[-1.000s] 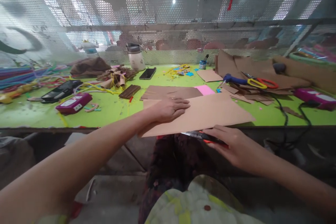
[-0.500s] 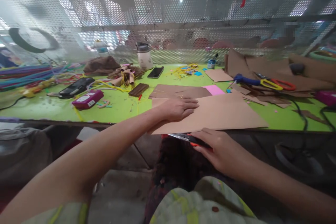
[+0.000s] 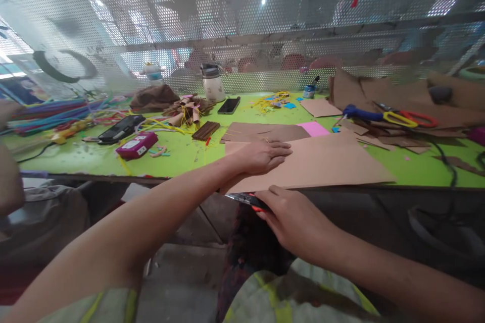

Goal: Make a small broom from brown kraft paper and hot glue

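Head view: the left hand (image 3: 265, 155) lies flat, palm down and fingers extended, on a large tan cardboard sheet (image 3: 326, 164), holding nothing in its grip. The sheet rests on the green worktop (image 3: 76, 154), and its near edge overhangs the front edge of the worktop. The right hand (image 3: 293, 217) is below and just in front of that overhanging edge, fingers curled around a utility knife (image 3: 248, 199) with a red and dark body; the tip of the knife sits against the near edge of the sheet, close to its left corner. Behind the sheet lie a darker brown cardboard sheet (image 3: 265, 132) and a pink paper square (image 3: 312, 128), both touching or overlapped by the tan sheet. To the left on the worktop are a magenta box (image 3: 137, 145), a dark stapler-like tool (image 3: 121, 128) and a heap of coloured sticks (image 3: 49, 113). Farther back stand a white jar (image 3: 213, 83) and a black phone (image 3: 229, 105). To the right, scissors (image 3: 386, 117) with blue, yellow and red handles lie on more brown cardboard scraps (image 3: 379, 93). A perforated metal screen (image 3: 242, 20) rises behind the worktop.
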`<state>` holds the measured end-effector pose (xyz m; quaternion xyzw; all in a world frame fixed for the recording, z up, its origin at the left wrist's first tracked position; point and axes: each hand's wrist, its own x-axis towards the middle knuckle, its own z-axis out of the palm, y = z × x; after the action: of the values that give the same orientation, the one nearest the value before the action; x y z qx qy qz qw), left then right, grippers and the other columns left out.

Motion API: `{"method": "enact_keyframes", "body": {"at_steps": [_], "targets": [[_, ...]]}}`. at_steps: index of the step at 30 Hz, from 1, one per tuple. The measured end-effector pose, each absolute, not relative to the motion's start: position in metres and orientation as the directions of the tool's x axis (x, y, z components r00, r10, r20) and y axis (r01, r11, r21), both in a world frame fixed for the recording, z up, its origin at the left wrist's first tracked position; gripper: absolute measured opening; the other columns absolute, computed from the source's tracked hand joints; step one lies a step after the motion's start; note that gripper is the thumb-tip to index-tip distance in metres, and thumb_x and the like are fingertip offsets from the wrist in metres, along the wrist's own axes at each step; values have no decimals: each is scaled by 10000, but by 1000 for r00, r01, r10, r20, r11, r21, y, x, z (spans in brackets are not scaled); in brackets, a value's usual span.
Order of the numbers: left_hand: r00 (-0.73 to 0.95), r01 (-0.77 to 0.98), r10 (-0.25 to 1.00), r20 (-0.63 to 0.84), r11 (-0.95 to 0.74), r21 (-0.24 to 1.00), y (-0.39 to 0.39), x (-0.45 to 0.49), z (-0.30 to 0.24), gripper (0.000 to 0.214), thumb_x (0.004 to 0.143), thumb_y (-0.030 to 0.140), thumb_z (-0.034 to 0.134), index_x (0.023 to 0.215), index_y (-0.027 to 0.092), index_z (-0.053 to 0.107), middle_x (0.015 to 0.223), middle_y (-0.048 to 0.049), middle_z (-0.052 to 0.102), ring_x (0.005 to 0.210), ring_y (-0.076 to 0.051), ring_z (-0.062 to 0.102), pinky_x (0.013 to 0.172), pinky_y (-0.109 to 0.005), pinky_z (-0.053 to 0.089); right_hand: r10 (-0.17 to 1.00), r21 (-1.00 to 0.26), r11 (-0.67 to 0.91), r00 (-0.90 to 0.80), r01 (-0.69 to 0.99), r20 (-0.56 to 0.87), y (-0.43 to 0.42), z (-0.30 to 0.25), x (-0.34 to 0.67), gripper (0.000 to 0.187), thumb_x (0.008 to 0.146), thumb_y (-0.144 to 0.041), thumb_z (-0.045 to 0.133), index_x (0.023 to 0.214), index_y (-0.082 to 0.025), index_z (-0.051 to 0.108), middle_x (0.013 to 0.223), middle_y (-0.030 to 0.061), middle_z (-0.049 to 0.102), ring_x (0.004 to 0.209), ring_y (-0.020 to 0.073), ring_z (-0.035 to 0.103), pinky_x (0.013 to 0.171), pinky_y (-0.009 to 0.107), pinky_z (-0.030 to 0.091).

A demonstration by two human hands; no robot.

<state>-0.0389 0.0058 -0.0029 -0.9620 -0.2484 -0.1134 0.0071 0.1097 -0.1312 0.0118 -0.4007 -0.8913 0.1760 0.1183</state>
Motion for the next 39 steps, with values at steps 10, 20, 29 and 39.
{"method": "enact_keyframes", "body": {"at_steps": [10, 20, 29, 39], "targets": [[855, 466, 465, 230, -883, 54, 5, -40, -3, 411, 981, 280, 326, 1315, 127, 511, 1370, -69, 527, 1322, -174, 391, 1136, -335, 275, 676, -432, 700, -723, 568, 145, -125, 5, 112, 224, 905, -214, 470, 1084, -170, 597, 961, 94, 640, 867, 225, 601, 725, 320, 412], [863, 463, 466, 197, -884, 61, 5, -40, 1, 415, 985, 275, 316, 1321, 117, 502, 1380, -78, 515, 1337, -173, 373, 1146, -338, 260, 593, -479, 749, -786, 458, 175, -127, 2, 114, 263, 917, -256, 470, 1120, -157, 605, 974, 106, 639, 864, 209, 602, 722, 297, 422], [845, 480, 485, 225, -874, 82, 5, -42, 3, 411, 980, 297, 325, 1309, 145, 520, 1362, -84, 533, 1325, -180, 394, 1136, -358, 283, 564, -522, 704, -826, 482, -2, -153, 33, 174, 177, 868, -232, 545, 986, -252, 675, 888, 25, 677, 754, 162, 616, 646, 253, 428], [802, 552, 554, 222, -830, 79, -3, -44, 11, 421, 979, 341, 302, 1298, 186, 530, 1368, -80, 524, 1304, -196, 417, 1124, -371, 292, 914, -360, 326, -194, 874, 357, 69, 40, 266, 317, 837, -289, 535, 1017, -93, 707, 798, 86, 710, 702, 202, 612, 594, 273, 412]]}}
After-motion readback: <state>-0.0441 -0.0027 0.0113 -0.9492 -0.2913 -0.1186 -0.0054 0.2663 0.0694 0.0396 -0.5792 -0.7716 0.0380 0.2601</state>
